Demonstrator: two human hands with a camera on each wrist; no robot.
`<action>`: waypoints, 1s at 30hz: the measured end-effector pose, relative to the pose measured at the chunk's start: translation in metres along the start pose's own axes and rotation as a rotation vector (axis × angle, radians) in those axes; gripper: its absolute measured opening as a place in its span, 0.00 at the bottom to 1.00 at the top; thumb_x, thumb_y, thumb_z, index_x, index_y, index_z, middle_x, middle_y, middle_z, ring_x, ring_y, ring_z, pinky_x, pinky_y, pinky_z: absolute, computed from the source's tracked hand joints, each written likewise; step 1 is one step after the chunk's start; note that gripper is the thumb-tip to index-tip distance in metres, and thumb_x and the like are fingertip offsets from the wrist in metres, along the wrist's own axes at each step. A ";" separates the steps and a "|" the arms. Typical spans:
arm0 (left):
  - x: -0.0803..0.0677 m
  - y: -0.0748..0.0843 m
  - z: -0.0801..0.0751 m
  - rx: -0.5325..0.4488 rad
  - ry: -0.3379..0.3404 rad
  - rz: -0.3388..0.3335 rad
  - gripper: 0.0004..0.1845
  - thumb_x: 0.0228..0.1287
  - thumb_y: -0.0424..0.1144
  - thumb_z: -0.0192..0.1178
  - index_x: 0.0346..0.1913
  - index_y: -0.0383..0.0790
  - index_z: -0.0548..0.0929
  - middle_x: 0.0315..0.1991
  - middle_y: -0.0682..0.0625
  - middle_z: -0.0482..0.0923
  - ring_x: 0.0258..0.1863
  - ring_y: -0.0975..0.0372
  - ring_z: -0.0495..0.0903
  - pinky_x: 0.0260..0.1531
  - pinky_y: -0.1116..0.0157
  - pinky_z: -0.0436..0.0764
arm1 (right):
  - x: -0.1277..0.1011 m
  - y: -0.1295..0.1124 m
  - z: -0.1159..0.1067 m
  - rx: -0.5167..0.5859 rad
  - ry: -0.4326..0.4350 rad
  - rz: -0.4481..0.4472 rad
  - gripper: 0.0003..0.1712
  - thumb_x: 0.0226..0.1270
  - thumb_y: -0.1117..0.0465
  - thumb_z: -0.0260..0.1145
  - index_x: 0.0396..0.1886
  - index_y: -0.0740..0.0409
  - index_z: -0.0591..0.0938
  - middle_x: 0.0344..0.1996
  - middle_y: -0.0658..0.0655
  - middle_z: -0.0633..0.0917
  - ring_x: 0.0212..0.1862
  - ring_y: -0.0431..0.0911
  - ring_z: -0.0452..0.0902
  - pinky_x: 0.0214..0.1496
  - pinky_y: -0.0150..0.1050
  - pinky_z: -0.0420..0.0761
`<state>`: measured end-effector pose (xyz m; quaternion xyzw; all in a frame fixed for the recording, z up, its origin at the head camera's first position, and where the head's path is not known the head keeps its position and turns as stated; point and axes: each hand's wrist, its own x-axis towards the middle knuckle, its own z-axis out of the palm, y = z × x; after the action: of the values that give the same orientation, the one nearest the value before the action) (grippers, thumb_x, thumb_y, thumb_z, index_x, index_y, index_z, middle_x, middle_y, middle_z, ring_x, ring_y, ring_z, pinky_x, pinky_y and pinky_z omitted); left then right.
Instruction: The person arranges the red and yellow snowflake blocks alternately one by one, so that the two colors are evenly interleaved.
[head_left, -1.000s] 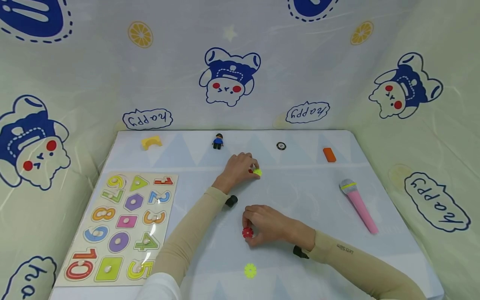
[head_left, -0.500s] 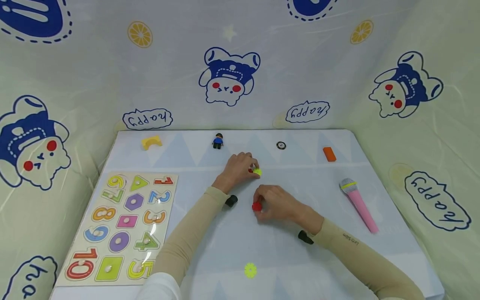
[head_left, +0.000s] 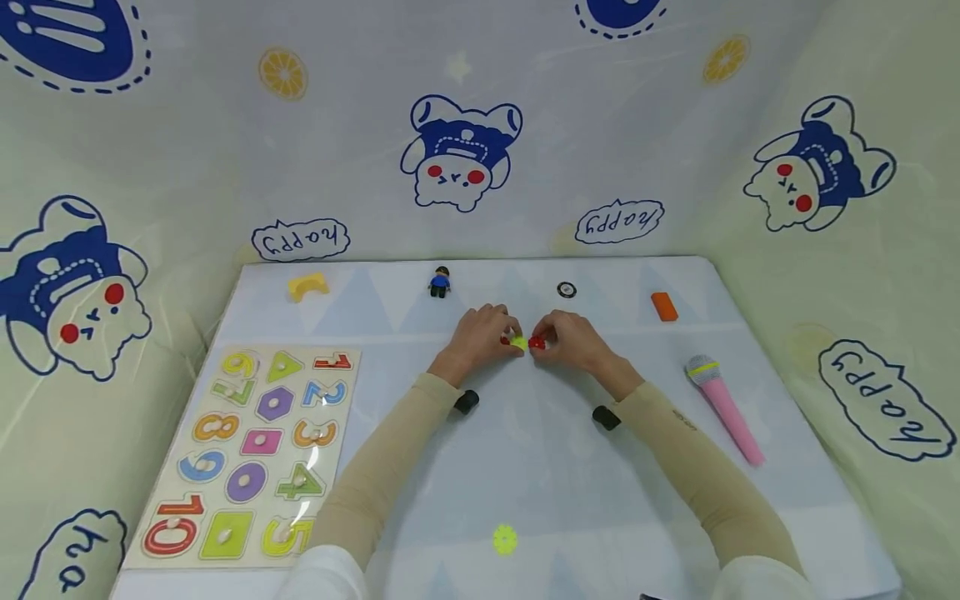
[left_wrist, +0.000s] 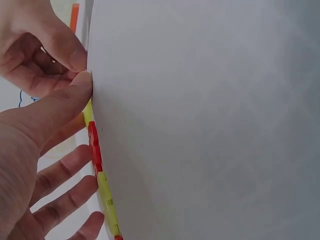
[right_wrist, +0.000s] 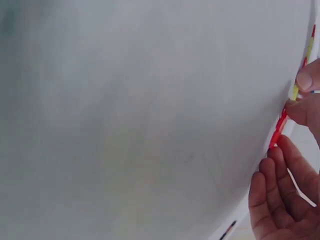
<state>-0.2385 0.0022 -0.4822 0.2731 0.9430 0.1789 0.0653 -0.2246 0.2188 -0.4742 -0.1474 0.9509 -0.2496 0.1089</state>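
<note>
Near the table's back middle, my left hand (head_left: 480, 337) pinches a yellow-green flower-shaped disc (head_left: 518, 342) between thumb and finger. That disc belongs to a row of red and yellow-green discs joined edge to edge, mostly hidden by the hand from above. In the left wrist view, a red disc (left_wrist: 94, 147) and a yellow-green disc (left_wrist: 107, 200) of this row run along behind my loose fingers. My right hand (head_left: 576, 343) grips a red flower disc (head_left: 536, 342) by thumb and fingertips, right at the yellow-green disc's edge. A loose yellow-green disc (head_left: 506, 539) lies near the front.
On the left lies a number-and-shape puzzle board (head_left: 348, 400). Along the back edge are a yellow arched block (head_left: 308, 287), a toy figure (head_left: 439, 282), a small black wheel (head_left: 566, 289) and an orange block (head_left: 664, 306). A pink toy microphone (head_left: 729, 412) lies at right.
My right hand has carried the red disc from the front middle back to the yellow-green disc in my left hand. The left hand has stayed in place.
</note>
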 end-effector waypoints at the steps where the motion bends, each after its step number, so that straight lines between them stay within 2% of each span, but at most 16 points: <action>1: 0.000 0.000 0.000 0.001 0.004 0.002 0.19 0.68 0.55 0.76 0.56 0.51 0.93 0.50 0.51 0.85 0.51 0.56 0.81 0.56 0.54 0.81 | 0.000 0.000 0.000 0.005 0.004 0.000 0.18 0.66 0.58 0.81 0.52 0.60 0.89 0.46 0.59 0.88 0.48 0.52 0.82 0.59 0.48 0.86; 4: 0.001 0.001 -0.001 0.007 0.007 0.006 0.19 0.68 0.55 0.76 0.56 0.51 0.93 0.49 0.51 0.84 0.50 0.56 0.81 0.55 0.54 0.81 | -0.004 -0.001 0.001 0.012 0.037 -0.010 0.20 0.66 0.58 0.82 0.54 0.60 0.89 0.47 0.58 0.88 0.49 0.52 0.82 0.59 0.48 0.86; 6: 0.000 0.000 -0.001 0.017 0.002 0.006 0.19 0.69 0.55 0.76 0.56 0.51 0.93 0.49 0.52 0.84 0.50 0.56 0.81 0.55 0.54 0.81 | -0.009 -0.001 0.003 0.010 0.071 -0.053 0.21 0.66 0.56 0.83 0.53 0.59 0.88 0.46 0.57 0.87 0.48 0.51 0.82 0.57 0.47 0.85; 8: 0.000 -0.001 -0.001 0.027 0.000 0.010 0.19 0.69 0.55 0.76 0.56 0.51 0.93 0.49 0.52 0.84 0.50 0.56 0.80 0.54 0.54 0.81 | -0.019 -0.004 0.005 0.010 0.090 -0.148 0.19 0.65 0.56 0.84 0.51 0.58 0.88 0.44 0.54 0.87 0.47 0.48 0.82 0.54 0.45 0.85; 10: -0.001 -0.001 -0.001 0.031 -0.001 0.016 0.19 0.69 0.55 0.76 0.56 0.51 0.93 0.49 0.52 0.84 0.50 0.56 0.81 0.55 0.55 0.80 | -0.032 -0.011 0.009 0.010 0.070 -0.291 0.16 0.66 0.56 0.84 0.48 0.55 0.88 0.42 0.51 0.88 0.45 0.45 0.83 0.52 0.42 0.86; 13: -0.001 -0.001 -0.003 0.027 -0.005 0.023 0.19 0.69 0.55 0.76 0.56 0.50 0.92 0.49 0.51 0.84 0.51 0.56 0.80 0.55 0.54 0.80 | -0.062 -0.029 0.017 0.047 -0.087 -0.522 0.15 0.68 0.53 0.82 0.48 0.53 0.89 0.41 0.47 0.88 0.43 0.40 0.84 0.51 0.37 0.87; 16: 0.001 0.000 -0.005 0.031 -0.020 0.025 0.21 0.70 0.56 0.75 0.58 0.49 0.90 0.51 0.50 0.84 0.52 0.56 0.79 0.57 0.54 0.80 | -0.098 -0.053 0.033 0.024 -0.306 -0.627 0.24 0.69 0.45 0.80 0.59 0.49 0.88 0.48 0.45 0.87 0.47 0.37 0.82 0.53 0.31 0.84; 19: 0.004 0.002 -0.007 0.041 -0.051 0.021 0.24 0.70 0.57 0.75 0.61 0.49 0.87 0.54 0.50 0.83 0.54 0.55 0.78 0.60 0.54 0.80 | -0.128 -0.069 0.051 -0.061 -0.411 -0.703 0.37 0.68 0.36 0.78 0.70 0.47 0.83 0.55 0.45 0.83 0.53 0.35 0.81 0.58 0.27 0.80; 23: 0.010 0.008 -0.008 0.050 -0.090 0.022 0.28 0.70 0.59 0.74 0.66 0.49 0.84 0.59 0.49 0.82 0.59 0.54 0.78 0.64 0.53 0.78 | -0.152 -0.076 0.067 -0.144 -0.381 -0.802 0.42 0.67 0.32 0.76 0.74 0.47 0.81 0.58 0.46 0.80 0.56 0.34 0.79 0.61 0.22 0.77; 26: 0.015 0.014 -0.006 0.053 -0.103 0.033 0.31 0.70 0.60 0.73 0.69 0.49 0.83 0.63 0.48 0.80 0.63 0.54 0.78 0.66 0.53 0.78 | -0.158 -0.078 0.074 -0.155 -0.335 -0.860 0.38 0.68 0.35 0.76 0.70 0.47 0.84 0.55 0.45 0.81 0.53 0.33 0.79 0.59 0.19 0.74; 30: 0.018 0.022 -0.002 0.058 -0.100 0.044 0.30 0.71 0.60 0.72 0.69 0.49 0.85 0.64 0.48 0.80 0.63 0.54 0.79 0.66 0.53 0.78 | -0.162 -0.081 0.080 -0.138 -0.309 -0.916 0.27 0.71 0.39 0.75 0.63 0.46 0.88 0.50 0.43 0.83 0.49 0.31 0.79 0.58 0.15 0.71</action>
<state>-0.2439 0.0286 -0.4724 0.3041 0.9371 0.1388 0.1004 -0.0328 0.1702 -0.4798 -0.5927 0.7754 -0.1833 0.1178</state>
